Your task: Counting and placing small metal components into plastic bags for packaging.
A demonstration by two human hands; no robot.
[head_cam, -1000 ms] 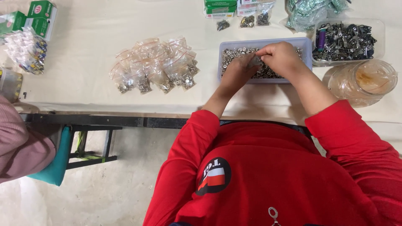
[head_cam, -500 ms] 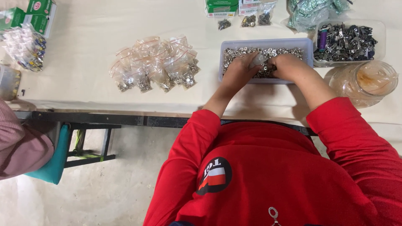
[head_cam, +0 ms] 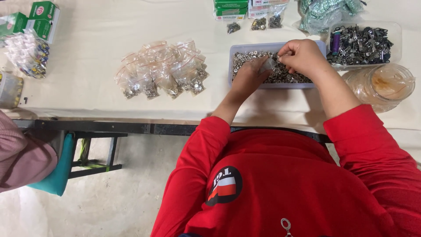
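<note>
A shallow grey tray [head_cam: 245,46] full of small silver metal fasteners sits on the white table. Both my hands are over it. My left hand [head_cam: 249,75] pinches a small clear plastic bag [head_cam: 268,65] above the fasteners. My right hand [head_cam: 302,56] is curled with its fingertips at the bag's mouth, pinching what look like small fasteners. A heap of filled small clear bags [head_cam: 162,70] lies to the left of the tray.
A clear tub of dark metal clips [head_cam: 364,40] and a clear round container [head_cam: 380,86] stand on the right. Green boxes [head_cam: 37,19] and more bags lie at far left, small packets at the top. Another person's sleeve [head_cam: 19,158] shows at lower left.
My right hand dipped into the tray, then rose back to the bag held by my left hand. The left hand stayed over the tray.
</note>
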